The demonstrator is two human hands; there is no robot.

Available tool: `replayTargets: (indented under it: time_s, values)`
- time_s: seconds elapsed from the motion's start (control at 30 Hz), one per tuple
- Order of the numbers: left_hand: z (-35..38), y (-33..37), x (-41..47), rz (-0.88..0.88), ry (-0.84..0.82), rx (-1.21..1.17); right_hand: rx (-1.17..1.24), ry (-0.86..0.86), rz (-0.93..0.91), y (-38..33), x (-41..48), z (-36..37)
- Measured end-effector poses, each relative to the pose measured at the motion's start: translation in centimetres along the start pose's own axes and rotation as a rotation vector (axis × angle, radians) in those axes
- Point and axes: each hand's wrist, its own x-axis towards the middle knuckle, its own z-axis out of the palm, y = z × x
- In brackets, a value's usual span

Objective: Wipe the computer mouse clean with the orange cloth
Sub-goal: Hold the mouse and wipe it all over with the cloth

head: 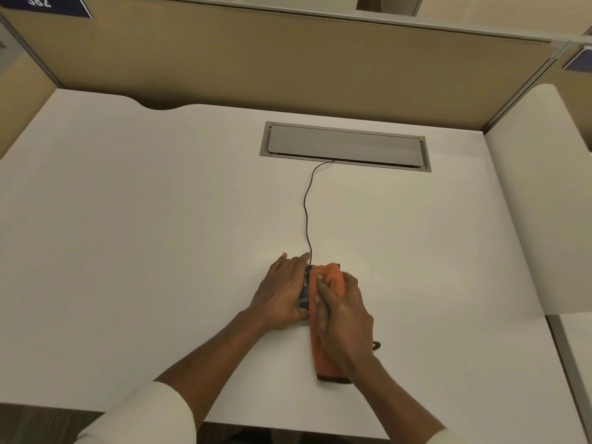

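Observation:
A black wired computer mouse (304, 294) rests on the white desk near the front centre, mostly hidden. My left hand (282, 290) grips its left side, fingers pointing away from me. The orange cloth (330, 280) is draped over the top of the mouse and trails toward me to a dark-edged end (330, 376). My right hand (342, 315) presses down on the cloth over the mouse, fingers closed on the fabric. The thin black mouse cable (306, 213) runs from the mouse away from me.
The cable enters a grey cable hatch (346, 145) set in the white desk (160, 219). Tan partition panels (288, 59) close off the back and both sides. A small dark loop (377, 345) pokes out right of my right wrist.

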Motion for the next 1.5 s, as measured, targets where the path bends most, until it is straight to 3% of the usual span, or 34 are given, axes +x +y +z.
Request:
replayTargets:
  time_s: [0.23,0.43,0.63,0.83,1.03,1.23,1.5]
  values:
    - [-0.2,0.0,0.1,0.049,0.016,-0.001,0.008,-0.041,0.02,1.1,5.9,-0.4]
    - [0.1,-0.2,0.1,0.009,0.016,0.034,0.12,0.009,0.14,1.6,2.0,0.3]
    - [0.0,-0.1,0.1,-0.018,-0.035,0.02,0.164,0.006,0.0,1.7,-3.3,0.2]
    - [-0.2,0.0,0.1,0.008,-0.023,0.023,0.075,-0.023,-0.039,0.6,1.5,-0.2]
    - [-0.3,0.2,0.1,0.012,-0.015,0.021,0.056,-0.082,0.033,1.9,4.6,-0.1]
    - [-0.5,0.3,0.0,-0.012,-0.035,0.041,0.262,-0.016,0.19,1.5,-1.6,0.9]
    - [-0.4,0.0,-0.1,0.003,-0.032,0.021,0.156,-0.049,0.001,1.4,-1.0,0.2]
